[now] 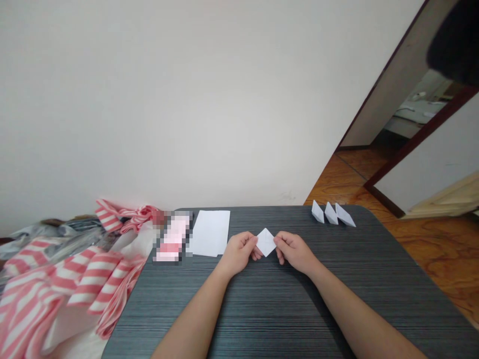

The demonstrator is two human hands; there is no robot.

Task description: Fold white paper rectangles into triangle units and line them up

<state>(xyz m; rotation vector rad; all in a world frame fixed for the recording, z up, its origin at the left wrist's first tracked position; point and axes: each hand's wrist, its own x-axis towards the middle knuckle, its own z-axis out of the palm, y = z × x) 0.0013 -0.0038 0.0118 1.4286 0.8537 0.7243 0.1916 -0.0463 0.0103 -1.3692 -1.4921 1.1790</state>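
Head view, left fingers [251, 243] and right fingers [280, 241] pinching creased paper diamond [266, 243], streaked tabletop [258, 314]

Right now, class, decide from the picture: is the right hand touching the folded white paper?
Touching. The head view shows the right hand pinching the folded white paper at its right corner, with no gap between them.

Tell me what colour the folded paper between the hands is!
The folded paper is white with faint crease lines, shown in the head view.
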